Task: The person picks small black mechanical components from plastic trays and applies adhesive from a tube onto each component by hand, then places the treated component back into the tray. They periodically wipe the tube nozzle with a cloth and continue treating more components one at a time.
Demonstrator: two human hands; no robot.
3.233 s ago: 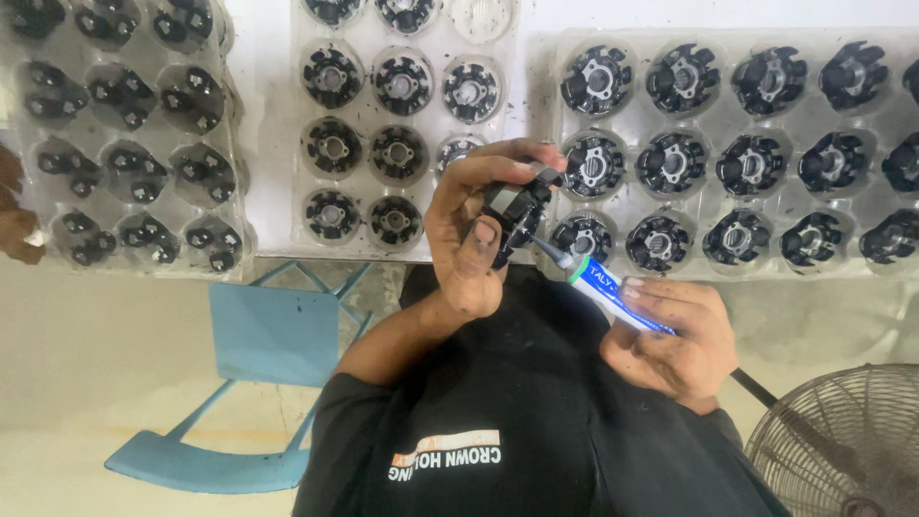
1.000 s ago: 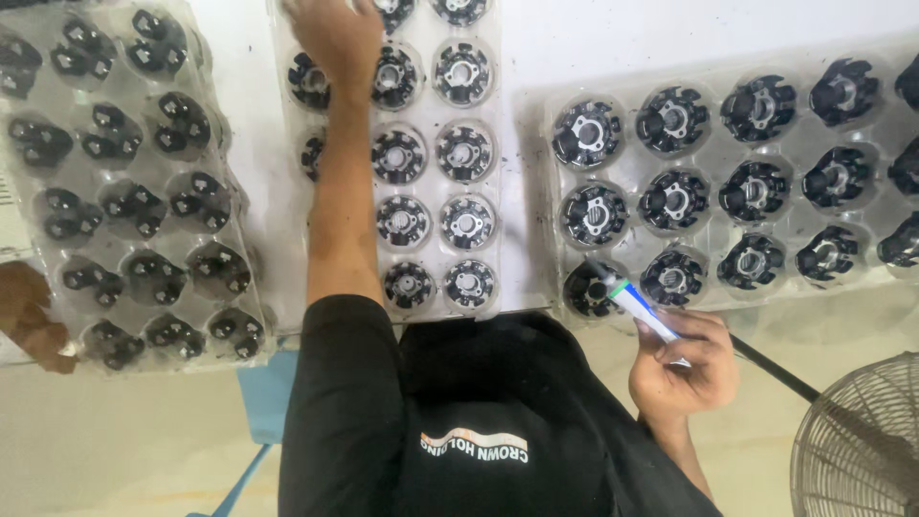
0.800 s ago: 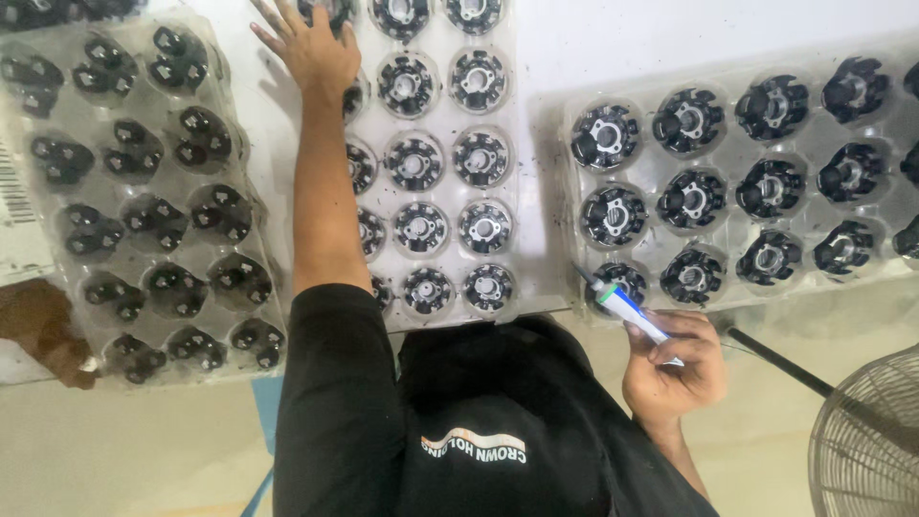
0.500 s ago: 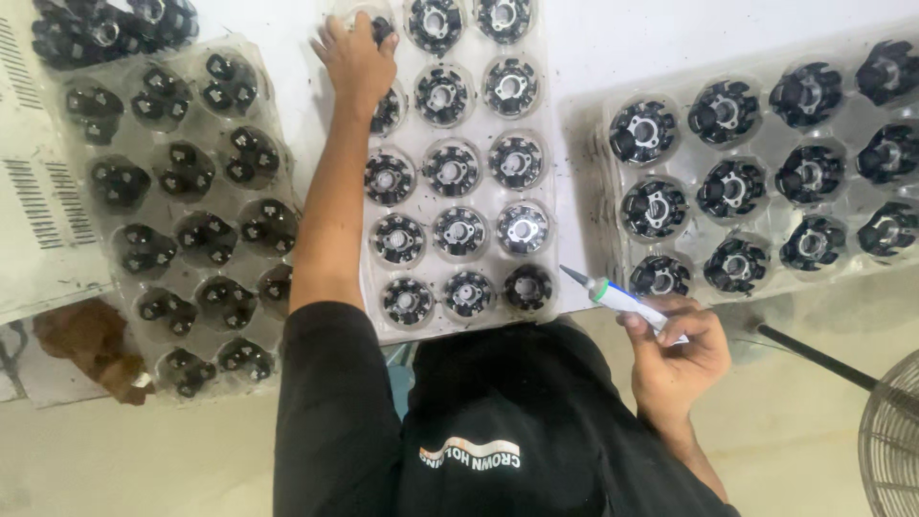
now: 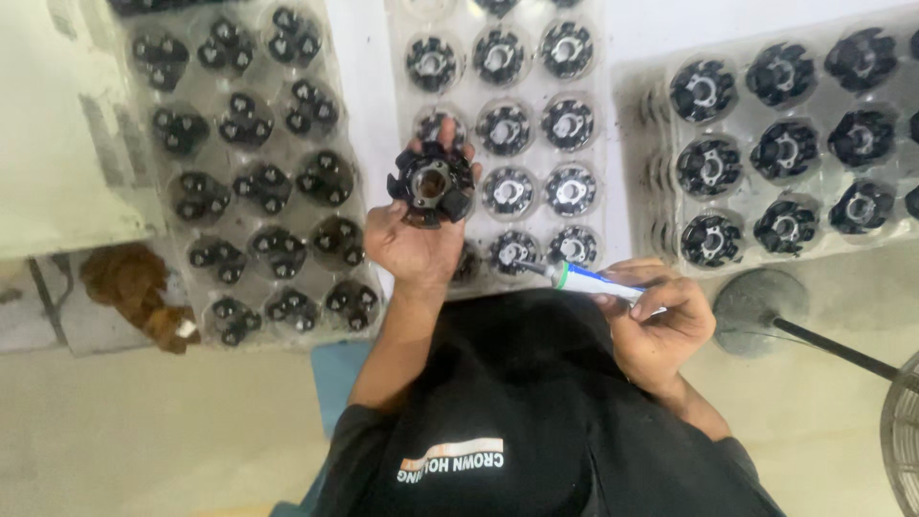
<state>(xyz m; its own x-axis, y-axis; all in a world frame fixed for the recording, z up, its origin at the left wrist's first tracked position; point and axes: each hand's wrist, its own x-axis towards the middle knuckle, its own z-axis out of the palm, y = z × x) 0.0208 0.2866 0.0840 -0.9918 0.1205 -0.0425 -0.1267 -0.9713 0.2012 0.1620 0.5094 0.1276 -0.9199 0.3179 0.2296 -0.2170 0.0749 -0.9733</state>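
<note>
My left hand (image 5: 414, 247) holds a black round part with lobes and a metal centre (image 5: 431, 182), lifted over the near end of the middle clear tray (image 5: 532, 146). That tray holds several more such parts in round cells. My right hand (image 5: 662, 324) grips a small white and blue tube (image 5: 598, 280), its nozzle pointing left towards the tray's near edge. The tube's tip is a short way to the right of my left wrist and does not touch the held part.
A second tray of black parts (image 5: 206, 129) lies to the left and a stack of trays (image 5: 739, 124) to the right. A white box (image 5: 57, 124) and a brown lump (image 5: 134, 287) are far left. A fan base (image 5: 761, 306) and fan grille (image 5: 905, 440) stand at right.
My left hand reached to the far end of the middle tray, then drew back towards me holding a black round part. My right hand kept hold of the tube and barely moved.
</note>
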